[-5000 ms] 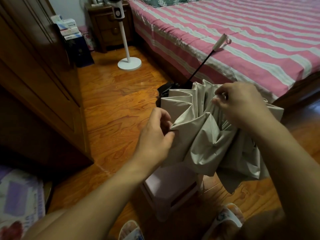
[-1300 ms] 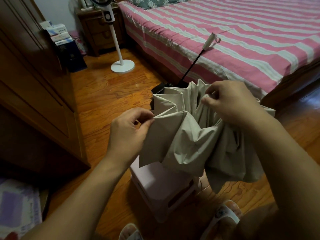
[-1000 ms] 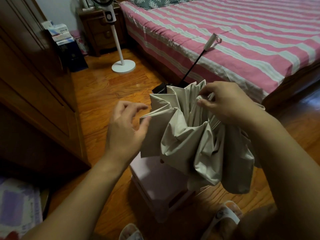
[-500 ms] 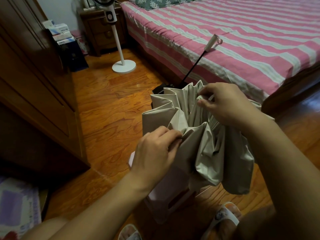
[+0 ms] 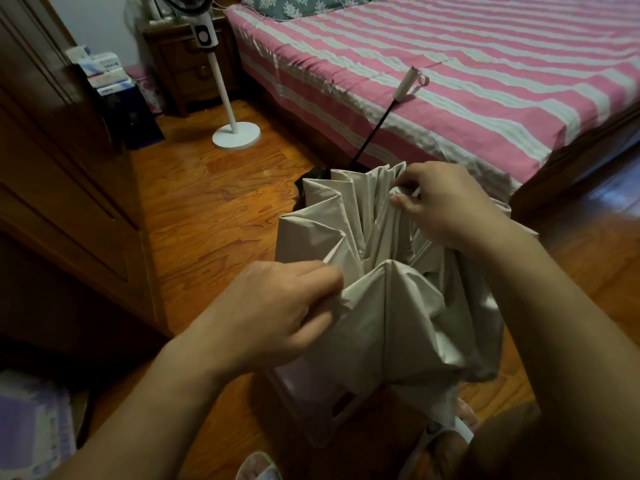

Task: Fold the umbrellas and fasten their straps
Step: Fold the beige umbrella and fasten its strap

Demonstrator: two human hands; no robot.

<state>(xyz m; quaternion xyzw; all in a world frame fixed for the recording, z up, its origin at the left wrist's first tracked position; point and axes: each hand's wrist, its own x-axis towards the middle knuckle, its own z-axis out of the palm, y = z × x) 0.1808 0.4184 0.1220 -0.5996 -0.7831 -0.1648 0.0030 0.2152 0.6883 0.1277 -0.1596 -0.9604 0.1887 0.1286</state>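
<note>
A beige umbrella (image 5: 391, 306) hangs half collapsed in front of me, its canopy bunched in loose pleats. Its thin black shaft runs up and away to a white handle (image 5: 406, 85) with a small loop, near the bed. My left hand (image 5: 277, 313) pinches a canopy fold at the near left side. My right hand (image 5: 446, 202) pinches several gathered pleats at the upper right of the canopy. No strap is visible.
A pale pink stool (image 5: 311, 403) stands under the umbrella on the wooden floor. A bed with a pink striped sheet (image 5: 485, 71) fills the right. A white pedestal fan (image 5: 232, 126) stands at the back, a dark wardrobe (image 5: 62, 188) on the left. Slippered feet (image 5: 446, 441) are below.
My left hand let go of one fold a second ago, reached lower and nearer, and now pinches another fold. My right hand has kept its hold on the gathered pleats.
</note>
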